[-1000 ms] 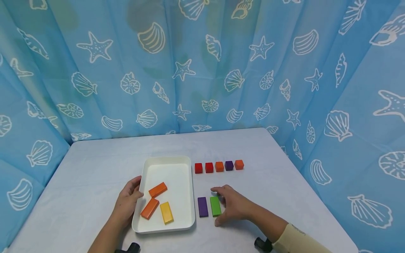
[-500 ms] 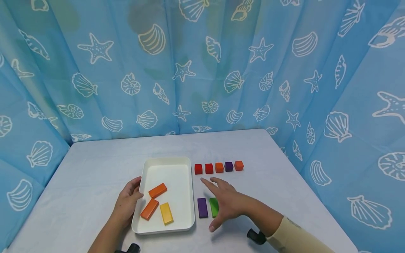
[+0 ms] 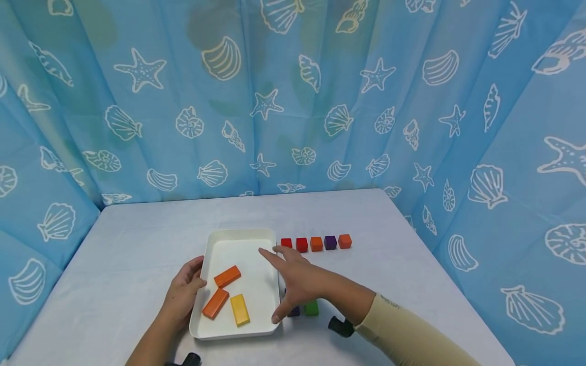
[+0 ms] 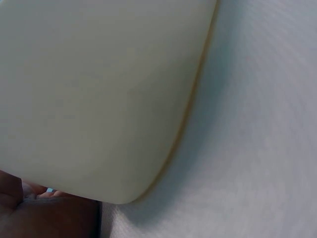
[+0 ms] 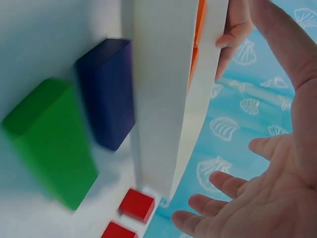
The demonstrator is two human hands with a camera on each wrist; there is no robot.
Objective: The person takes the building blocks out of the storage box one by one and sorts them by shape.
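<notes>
A white tray (image 3: 249, 249) holds two orange blocks (image 3: 227, 276) and a yellow block (image 3: 240, 310). My left hand (image 3: 183, 287) holds the tray's left rim, thumb at the edge. Above the tray's right side hovers my right hand (image 3: 299, 279), fingers spread, nothing in it. It partly covers a purple block and a green block (image 3: 311, 308); the right wrist view shows the dark purple block (image 5: 106, 94) standing beside the tray wall, with the green block (image 5: 54, 144) next to it. In the left wrist view the tray's outer side (image 4: 89, 109) fills much of the frame.
Behind the right hand, small cubes lie in a row: two red ones (image 3: 301, 245), an orange one (image 3: 316, 244), a purple one (image 3: 330, 243) and another orange one (image 3: 345, 241). A blue shell-patterned curtain (image 3: 261, 127) surrounds the white table (image 3: 137, 244).
My right hand has moved left from the green block, past the purple one, to over the tray's right edge, its fingers spreading wider. The left hand and the blocks have stayed put.
</notes>
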